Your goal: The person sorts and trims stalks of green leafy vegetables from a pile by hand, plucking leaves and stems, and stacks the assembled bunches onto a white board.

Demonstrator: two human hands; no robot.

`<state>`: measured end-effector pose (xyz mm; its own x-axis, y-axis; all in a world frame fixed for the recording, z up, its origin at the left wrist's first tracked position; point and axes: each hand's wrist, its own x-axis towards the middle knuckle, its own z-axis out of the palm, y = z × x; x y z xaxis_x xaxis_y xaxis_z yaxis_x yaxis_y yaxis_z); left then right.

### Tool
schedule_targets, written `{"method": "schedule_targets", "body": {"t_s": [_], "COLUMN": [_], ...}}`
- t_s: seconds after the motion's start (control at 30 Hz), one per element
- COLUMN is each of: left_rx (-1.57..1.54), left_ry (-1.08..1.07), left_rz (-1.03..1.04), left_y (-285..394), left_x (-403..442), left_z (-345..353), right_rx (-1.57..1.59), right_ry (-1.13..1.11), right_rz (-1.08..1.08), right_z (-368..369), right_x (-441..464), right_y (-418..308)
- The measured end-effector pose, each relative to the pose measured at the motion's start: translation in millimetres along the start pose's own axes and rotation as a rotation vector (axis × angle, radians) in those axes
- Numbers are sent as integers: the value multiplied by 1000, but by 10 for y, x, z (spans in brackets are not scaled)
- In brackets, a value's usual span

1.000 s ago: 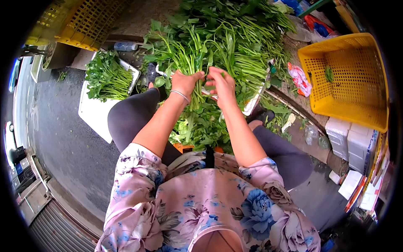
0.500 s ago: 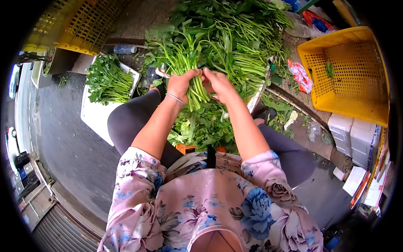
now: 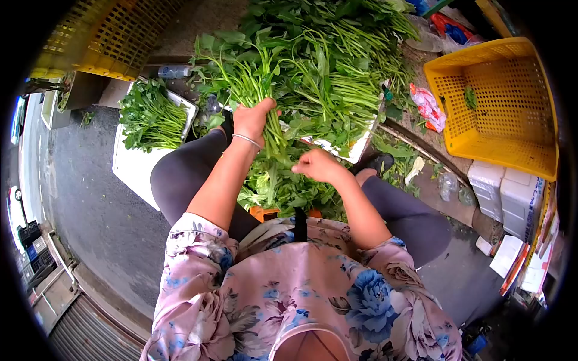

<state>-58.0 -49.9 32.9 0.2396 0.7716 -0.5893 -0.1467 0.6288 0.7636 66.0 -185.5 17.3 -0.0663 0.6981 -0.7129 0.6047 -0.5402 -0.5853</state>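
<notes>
A bunch of water spinach [image 3: 254,84] is held in my left hand [image 3: 250,122], whose fingers wrap round the stems. Its leaves point up and away from me, and the cut ends hang toward my lap. Just right of those ends is my right hand [image 3: 316,165], fingers curled in a pinch; whatever they may hold is too small to make out. Loose greens [image 3: 289,180] lie below both hands, over an orange container [image 3: 264,213] between my knees. Beyond them spreads a large pile of water spinach [image 3: 343,78].
On the left, a stack of trimmed greens [image 3: 153,117] rests on a white foam box [image 3: 135,162]. Yellow crates stand at upper left [image 3: 123,39] and at right [image 3: 494,108], the right one with a leaf inside. White boxes [image 3: 503,195] and a pink plastic bag [image 3: 427,107] lie at right.
My right hand has come away from the top of the stems, down toward me and slightly right. My left hand keeps its hold, with the bunch shifted slightly left.
</notes>
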Motion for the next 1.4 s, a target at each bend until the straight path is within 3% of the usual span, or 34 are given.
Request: {"method": "schedule_targets", "body": {"t_s": [0.03,0.1,0.17,0.2,0.33,0.37,0.43,0.5,0.57,0.63,0.7,0.73,0.77,0.83,0.87,0.9,0.93,0.97,1.03,1.1,1.17,1.4], "left_rx": [-19,-93,-111,-118,-134,-136,-172,-233,-238,-272,-374,-379,-383,-404,-349,-273,-217,-161,-163,-233,-249,-222], "left_ry": [-50,-96,-128,-147,-149,-148,-94,5,60,29,73,48,53,-63,-77,-66,-142,-216,-228,-279,-198,-227], "left_rz": [-13,-76,-50,-67,-66,-63,-7,99,184,227,198,243,240,158,109,1,-13,-23,-29,-24,64,-32], "left_y": [-10,-22,-20,19,50,69,112,181,217,275,386,431,386,289,244,171,112,57,-46,-72,-114,-88], "left_x": [-20,-28,-57,-111,-169,-118,-32,-45,-23,-4,-21,-96,-92,-58,-102,-104,-154,-212,-277,-322,-285,-257], "left_z": [16,41,91,126,191,153,66,51,25,-9,-5,34,36,54,106,145,204,266,375,432,431,339], "right_rx": [2,73,-167,-196,-310,-199,100,67,120,152,390,514,510,796,787,617,410,408,249,289,6,277], "right_ry": [0,618,1183,1207,1148,1218,1114,1311,1280,1412,1414,1445,1440,1347,1317,1321,1344,1258,1251,1032,1165,1009], "right_rz": [8,81,-95,-100,-89,-102,120,7,46,50,56,-105,-103,-209,-344,-345,-250,-183,-256,-198,-282,-314], "right_z": [-20,-138,-276,-364,-615,-667,-870,-989,-1092,-1157,-1225,-1257,-1257,-1255,-1173,-1089,-999,-905,-717,-538,-405,-367], "right_x": [-34,-47,213,278,496,517,392,286,126,110,101,114,133,-62,-120,-110,-69,-103,43,147,144,163], "right_y": [9,-13,31,-33,-4,67,104,279,281,429,634,692,751,424,207,76,-61,-292,-471,-539,-591,-520]}}
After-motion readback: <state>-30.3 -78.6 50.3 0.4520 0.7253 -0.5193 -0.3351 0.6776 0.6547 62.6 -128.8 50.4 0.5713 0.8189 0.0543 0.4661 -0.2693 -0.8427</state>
